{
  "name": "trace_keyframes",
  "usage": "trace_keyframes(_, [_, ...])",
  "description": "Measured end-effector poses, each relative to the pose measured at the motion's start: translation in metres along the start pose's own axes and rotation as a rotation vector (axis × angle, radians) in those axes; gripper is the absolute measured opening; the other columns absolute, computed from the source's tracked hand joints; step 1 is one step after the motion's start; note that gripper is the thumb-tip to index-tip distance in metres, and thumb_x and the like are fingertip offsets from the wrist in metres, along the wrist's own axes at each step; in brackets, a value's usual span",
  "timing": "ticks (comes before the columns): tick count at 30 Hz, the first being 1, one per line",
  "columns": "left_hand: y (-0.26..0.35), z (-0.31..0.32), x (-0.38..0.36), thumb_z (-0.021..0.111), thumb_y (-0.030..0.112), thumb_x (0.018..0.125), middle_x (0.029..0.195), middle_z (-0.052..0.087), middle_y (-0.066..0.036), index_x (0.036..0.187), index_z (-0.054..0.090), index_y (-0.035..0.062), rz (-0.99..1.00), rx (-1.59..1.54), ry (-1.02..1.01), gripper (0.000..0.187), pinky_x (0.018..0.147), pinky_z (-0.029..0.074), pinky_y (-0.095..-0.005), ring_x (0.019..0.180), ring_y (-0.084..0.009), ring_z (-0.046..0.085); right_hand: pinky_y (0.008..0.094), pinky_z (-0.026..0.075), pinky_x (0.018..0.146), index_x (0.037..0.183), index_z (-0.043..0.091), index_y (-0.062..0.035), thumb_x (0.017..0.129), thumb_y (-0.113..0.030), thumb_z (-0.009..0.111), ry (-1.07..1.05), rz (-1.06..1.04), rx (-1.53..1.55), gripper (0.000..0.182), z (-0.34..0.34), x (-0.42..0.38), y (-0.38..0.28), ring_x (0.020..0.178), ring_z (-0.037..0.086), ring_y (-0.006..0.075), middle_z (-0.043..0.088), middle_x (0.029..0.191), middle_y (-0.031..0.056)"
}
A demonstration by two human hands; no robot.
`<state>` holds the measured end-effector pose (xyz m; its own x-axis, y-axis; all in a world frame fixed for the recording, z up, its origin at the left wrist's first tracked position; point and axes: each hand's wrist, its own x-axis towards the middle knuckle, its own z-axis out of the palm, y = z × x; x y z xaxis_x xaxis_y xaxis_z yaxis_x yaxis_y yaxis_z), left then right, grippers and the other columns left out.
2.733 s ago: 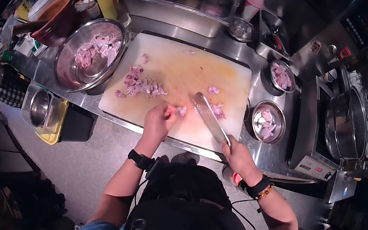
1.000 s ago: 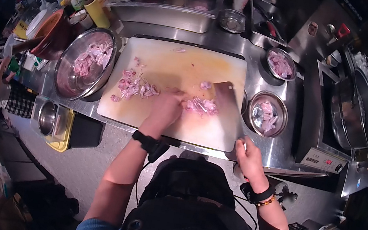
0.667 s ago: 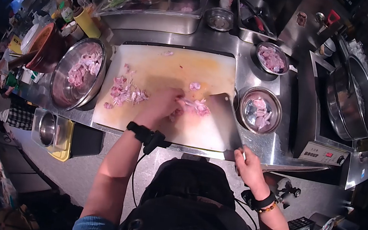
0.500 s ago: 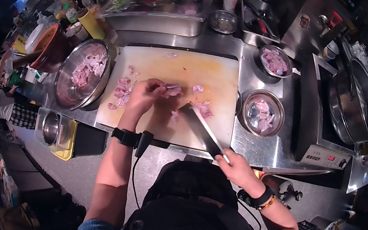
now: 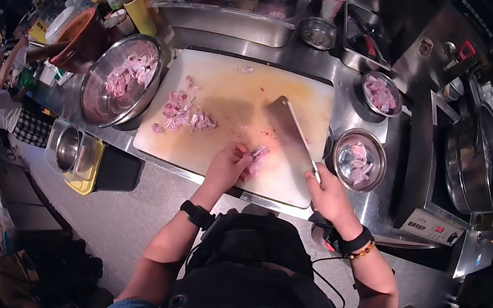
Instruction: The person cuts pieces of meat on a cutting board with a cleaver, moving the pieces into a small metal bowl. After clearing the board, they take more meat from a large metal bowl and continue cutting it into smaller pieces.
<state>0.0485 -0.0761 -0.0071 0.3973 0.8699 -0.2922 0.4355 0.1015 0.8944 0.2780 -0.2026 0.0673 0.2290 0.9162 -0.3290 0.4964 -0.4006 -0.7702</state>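
My left hand (image 5: 229,167) is closed on a piece of raw pink meat (image 5: 257,161) near the front edge of the white cutting board (image 5: 194,158). Its fingertips pinch the upper end of the piece. In my right hand (image 5: 329,194), at the board's front right corner, is the handle of a cleaver (image 5: 294,129). The broad blade points away from me over the board's right half, to the right of the held piece and apart from it. A pile of cut raw meat (image 5: 179,112) lies on the left of the board.
A large steel bowl of meat (image 5: 90,90) stands left of the board. On the right are two small steel bowls, one farther back (image 5: 364,96) and one nearer (image 5: 337,159), both with meat. A lidded container (image 5: 222,24) stands behind; a big pot (image 5: 451,167) is far right.
My left hand has moved right and toward me with meat in its fingers. Pieces from the board's middle now lie with the left pile. The cleaver has swung to point farther away; the view has shifted.
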Motion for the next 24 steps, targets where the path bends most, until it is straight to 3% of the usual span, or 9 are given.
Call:
trace_keyframes(2, [0.007,-0.002,-0.011,0.067,0.027,0.091,0.071,0.068,-0.011,0.107,0.056,0.0049,0.188,0.520,0.148,0.030,0.054,0.050,-0.0345,0.059,-0.0227,0.065,0.0498,0.048,0.068,0.114,0.056,-0.0018,0.097,-0.029,0.050,0.013,-0.130,-0.088,0.033,0.006,-0.005,-0.023,0.075,0.063,0.0443,0.061,0.077,0.0277])
trace_keyframes(3, [0.015,-0.007,-0.020,0.068,0.028,0.088,0.070,0.067,-0.012,0.105,0.057,0.0048,0.197,0.618,0.182,0.031,0.057,0.050,-0.0391,0.063,-0.0279,0.066,0.0503,0.048,0.068,0.113,0.056,-0.0018,0.098,-0.029,0.050,0.008,-0.188,-0.121,0.032,0.012,-0.003,-0.030,0.076,0.063,0.0444,0.061,0.077,0.0278])
trace_keyframes(8, [0.000,-0.027,-0.040,0.071,0.024,0.086,0.075,0.067,-0.010,0.101,0.059,0.0054,0.259,0.516,0.231,0.027,0.060,0.051,-0.0374,0.066,-0.0275,0.066,0.0514,0.049,0.072,0.110,0.055,-0.0018,0.097,-0.028,0.050,-0.010,-0.322,-0.372,0.029,0.045,0.024,-0.025,0.081,0.062,0.0453,0.063,0.082,0.0269])
trace_keyframes(13, [-0.010,-0.025,-0.042,0.077,0.016,0.077,0.092,0.064,-0.013,0.103,0.061,0.0050,0.441,0.408,0.298,0.032,0.069,0.052,-0.0398,0.079,-0.0318,0.064,0.0504,0.047,0.070,0.109,0.054,-0.0019,0.098,-0.027,0.049,-0.010,-0.265,-0.227,0.028,0.035,0.018,-0.055,0.080,0.062,0.0445,0.062,0.079,0.0274])
trace_keyframes(15, [-0.011,-0.018,-0.042,0.079,0.015,0.073,0.099,0.062,-0.014,0.104,0.062,0.0045,0.598,0.436,0.356,0.037,0.075,0.051,-0.0415,0.087,-0.0338,0.063,0.0507,0.047,0.068,0.110,0.054,-0.0022,0.098,-0.028,0.049,0.070,-0.296,-0.152,0.029,0.027,0.011,-0.084,0.079,0.062,0.0450,0.062,0.079,0.0276])
trace_keyframes(17, [-0.006,-0.011,-0.040,0.079,0.015,0.072,0.103,0.061,-0.015,0.104,0.062,0.0041,0.597,0.428,0.333,0.039,0.081,0.050,-0.0425,0.095,-0.0352,0.060,0.0515,0.047,0.067,0.112,0.055,-0.0031,0.098,-0.028,0.049,0.149,-0.290,-0.096,0.030,0.029,0.006,-0.100,0.078,0.062,0.0452,0.063,0.081,0.0275])
trace_keyframes(19, [-0.006,-0.005,-0.036,0.079,0.015,0.071,0.108,0.059,-0.016,0.105,0.061,0.0025,0.613,0.429,0.316,0.040,0.086,0.049,-0.0433,0.101,-0.0354,0.059,0.0516,0.049,0.069,0.113,0.055,-0.0026,0.097,-0.029,0.050,0.087,-0.299,-0.234,0.031,0.060,0.025,-0.058,0.080,0.063,0.0447,0.064,0.082,0.0276])
trace_keyframes(22, [-0.009,0.005,-0.027,0.077,0.016,0.074,0.109,0.058,-0.014,0.105,0.061,0.0030,0.591,0.500,0.274,0.038,0.089,0.048,-0.0410,0.101,-0.0338,0.058,0.0510,0.051,0.073,0.116,0.055,-0.0008,0.096,-0.028,0.050,-0.016,-0.243,-0.401,0.034,0.069,0.034,-0.051,0.082,0.063,0.0439,0.065,0.087,0.0279])
trace_keyframes(24, [-0.003,0.006,-0.025,0.074,0.015,0.073,0.102,0.060,-0.014,0.099,0.060,0.0032,0.629,0.526,0.282,0.032,0.082,0.050,-0.0417,0.092,-0.0330,0.061,0.0510,0.051,0.073,0.116,0.055,-0.0002,0.096,-0.028,0.050,-0.013,-0.237,-0.442,0.035,0.076,0.034,-0.045,0.082,0.064,0.0439,0.065,0.088,0.0277])
